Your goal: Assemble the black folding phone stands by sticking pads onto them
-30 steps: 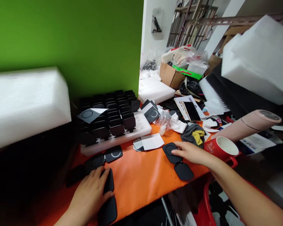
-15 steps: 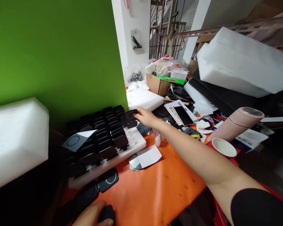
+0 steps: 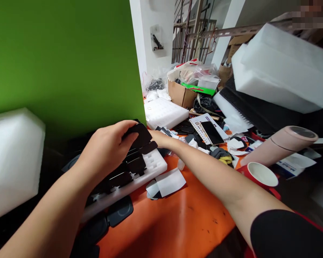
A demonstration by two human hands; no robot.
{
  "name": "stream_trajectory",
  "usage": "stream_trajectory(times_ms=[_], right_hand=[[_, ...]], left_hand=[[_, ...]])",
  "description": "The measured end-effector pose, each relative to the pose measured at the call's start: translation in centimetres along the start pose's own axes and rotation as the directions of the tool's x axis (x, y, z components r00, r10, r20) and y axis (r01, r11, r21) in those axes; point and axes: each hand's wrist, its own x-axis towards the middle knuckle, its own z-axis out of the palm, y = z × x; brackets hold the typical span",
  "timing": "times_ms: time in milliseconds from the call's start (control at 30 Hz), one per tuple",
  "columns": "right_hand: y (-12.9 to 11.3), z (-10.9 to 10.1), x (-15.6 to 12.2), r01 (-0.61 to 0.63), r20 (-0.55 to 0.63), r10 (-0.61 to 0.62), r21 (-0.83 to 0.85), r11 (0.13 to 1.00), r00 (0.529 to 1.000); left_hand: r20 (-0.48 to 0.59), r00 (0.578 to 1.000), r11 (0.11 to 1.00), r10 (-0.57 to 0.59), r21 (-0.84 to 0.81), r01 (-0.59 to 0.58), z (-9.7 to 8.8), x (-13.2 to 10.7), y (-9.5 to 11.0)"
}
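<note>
Left grip [image 3: 103, 148]: thumb and fingers pinched on the folding black pad [image 3: 142, 134]
Right grip [image 3: 154, 137]: mostly hidden behind the pad; cannot tell whether it holds anything
Pad position: tilted, at right end of white foam tray [image 3: 156, 165]; contact with tray not clear
Tray: dark upright pieces [image 3: 136, 165] in rows, bare slots at right end
Orange desk [image 3: 177, 225]: hinged black piece [image 3: 120, 211] near tray's front edge, white paper [image 3: 171, 182] beside it, red mug [image 3: 262, 175] farther right
</note>
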Motion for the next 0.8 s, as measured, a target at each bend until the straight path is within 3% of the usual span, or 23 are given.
stream_trajectory(times_ms=[133,300,400,500,667,800], right_hand=[[0.8,0.2,-0.3,-0.064,0.052,0.065,-0.008,0.998,0.997],[1.2,-1.8,-1.6,-0.157,-0.062,0.154,-0.037,0.987,0.986],[0.2,-2.4,-2.5,-0.037,-0.087,0.045,0.095,0.995,0.995],[-1.0,-2.1,-3.1,0.077,-0.077,-0.067,0.133,0.988,0.995],[-1.1,-0.6,-2.9,-0.005,-0.035,0.005,-0.015,1.0,0.999],[0.0,0.6,-2.6,-0.049,-0.006,0.048,-0.086,0.995,0.999]], left_hand=[[0.039,0.999,0.999,-0.003,0.035,0.002,2.1,2.3,-0.7],[0.087,0.996,0.992,0.036,0.115,-0.046,3.8,3.1,-1.3],[0.14,0.987,0.983,0.073,0.159,-0.095,5.1,3.3,-1.5],[0.202,0.973,0.967,0.113,0.202,-0.155,6.5,3.4,-1.8],[0.28,0.951,0.947,0.132,0.247,-0.204,8.4,3.1,-2.2],[0.295,0.95,0.936,0.106,0.294,-0.196,9.0,2.9,-1.0]])
